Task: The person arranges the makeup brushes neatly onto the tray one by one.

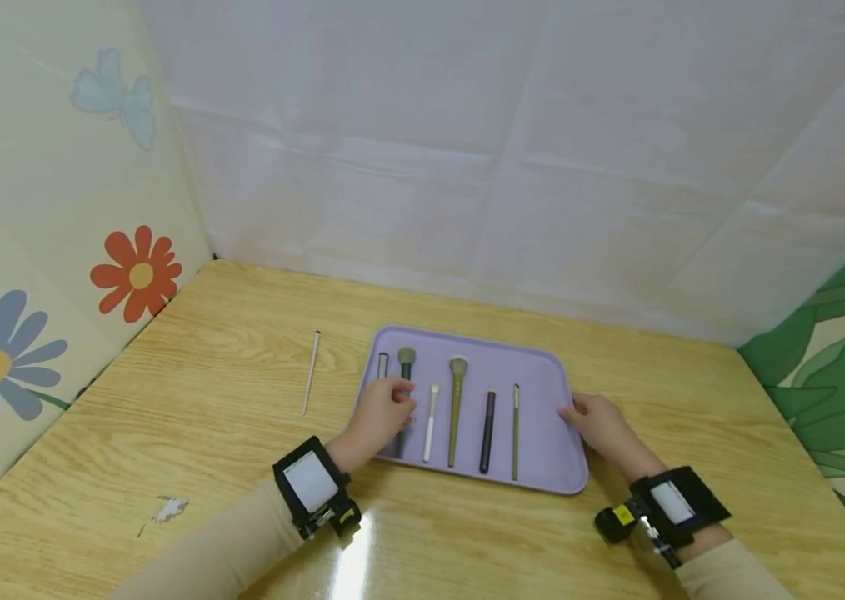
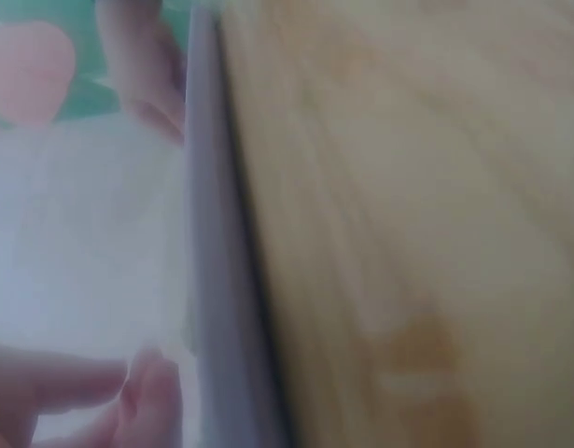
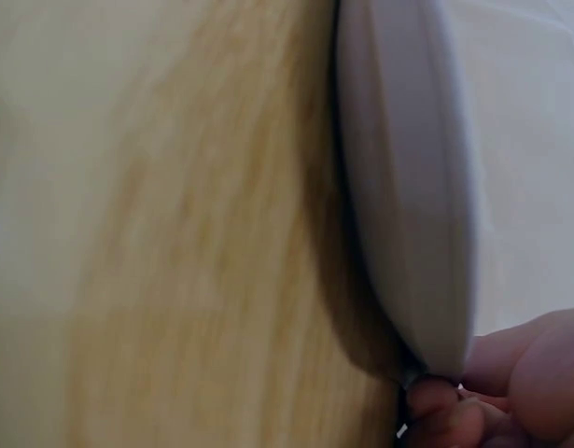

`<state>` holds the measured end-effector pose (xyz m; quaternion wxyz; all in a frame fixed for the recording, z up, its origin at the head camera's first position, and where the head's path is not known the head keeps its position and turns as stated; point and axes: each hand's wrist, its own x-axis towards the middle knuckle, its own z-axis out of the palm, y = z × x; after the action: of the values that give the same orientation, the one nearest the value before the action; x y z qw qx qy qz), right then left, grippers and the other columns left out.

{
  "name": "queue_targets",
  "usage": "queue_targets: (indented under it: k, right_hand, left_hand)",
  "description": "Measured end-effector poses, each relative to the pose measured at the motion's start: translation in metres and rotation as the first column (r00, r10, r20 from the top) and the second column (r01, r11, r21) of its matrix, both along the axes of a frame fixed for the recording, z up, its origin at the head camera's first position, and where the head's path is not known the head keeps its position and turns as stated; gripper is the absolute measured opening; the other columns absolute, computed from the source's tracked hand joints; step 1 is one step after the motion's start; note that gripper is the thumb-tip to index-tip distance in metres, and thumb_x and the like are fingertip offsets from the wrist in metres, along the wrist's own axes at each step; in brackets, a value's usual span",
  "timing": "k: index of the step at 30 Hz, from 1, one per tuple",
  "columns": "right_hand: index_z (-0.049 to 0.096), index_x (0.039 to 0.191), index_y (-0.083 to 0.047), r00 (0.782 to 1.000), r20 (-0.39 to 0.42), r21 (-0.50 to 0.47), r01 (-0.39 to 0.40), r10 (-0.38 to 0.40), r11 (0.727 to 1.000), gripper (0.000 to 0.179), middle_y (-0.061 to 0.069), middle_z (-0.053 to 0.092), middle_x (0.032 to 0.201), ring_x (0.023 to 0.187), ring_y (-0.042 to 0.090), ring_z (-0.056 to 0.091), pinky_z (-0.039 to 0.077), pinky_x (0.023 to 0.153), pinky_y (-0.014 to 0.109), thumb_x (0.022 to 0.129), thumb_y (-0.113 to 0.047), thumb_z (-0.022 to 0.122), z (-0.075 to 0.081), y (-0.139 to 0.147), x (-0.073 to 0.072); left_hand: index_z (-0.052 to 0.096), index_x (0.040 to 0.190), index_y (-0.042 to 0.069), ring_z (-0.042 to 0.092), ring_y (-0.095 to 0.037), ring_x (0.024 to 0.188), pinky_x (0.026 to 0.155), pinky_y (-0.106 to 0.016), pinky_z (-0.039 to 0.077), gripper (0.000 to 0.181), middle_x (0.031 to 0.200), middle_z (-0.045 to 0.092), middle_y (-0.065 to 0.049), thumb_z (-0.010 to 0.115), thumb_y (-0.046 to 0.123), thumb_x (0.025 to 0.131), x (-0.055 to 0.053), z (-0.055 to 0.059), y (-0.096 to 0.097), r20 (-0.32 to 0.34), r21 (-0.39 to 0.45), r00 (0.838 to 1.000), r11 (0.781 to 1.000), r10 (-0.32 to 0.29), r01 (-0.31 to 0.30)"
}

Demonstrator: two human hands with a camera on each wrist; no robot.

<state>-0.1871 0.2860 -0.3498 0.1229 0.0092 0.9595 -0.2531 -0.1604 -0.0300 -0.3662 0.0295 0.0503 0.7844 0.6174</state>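
Observation:
A lilac tray (image 1: 542, 462) lies on the table with several makeup brushes side by side in it. My left hand (image 1: 381, 410) is over its left part, fingers bent, above a dark green brush (image 1: 407, 358) and a silver-ended brush (image 1: 382, 363), partly hiding both. In the left wrist view, thumb and fingertips (image 2: 151, 397) come close together above the rim with nothing visible between them. At the tray's right edge, my right hand (image 1: 602, 425) grips the rim between thumb and fingers (image 3: 436, 425). Right of the left hand lie a white brush (image 1: 430, 425) and an olive fan-headed brush (image 1: 456, 412).
Farther right in the tray are a dark brush (image 1: 487, 429) and a thin olive brush (image 1: 516, 433). A slim pale stick-like brush (image 1: 312, 373) lies on the wooden table left of the tray. A whitish worn patch (image 1: 170, 509) marks the table; a white cloth (image 1: 430, 167) hangs behind.

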Motion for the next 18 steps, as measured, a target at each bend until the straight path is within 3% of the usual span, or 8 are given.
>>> queue_targets:
  k: [18]
  right_hand:
    - [0.039,0.136,0.018,0.999,0.029,-0.022,0.025,-0.025,0.999,0.045,0.034,0.053,0.126,0.101,0.031,0.057,0.052,0.087,0.048,0.103,-0.011,0.045,0.0,-0.001,0.0]
  left_hand:
    - [0.058,0.113,-0.017,0.057,-0.015,0.065,0.06,-0.026,0.054,0.026,0.08,0.055,-0.011,0.057,-0.011,0.087,-0.005,0.003,-0.024,-0.003,-0.032,0.997,0.997,0.073,-0.074]
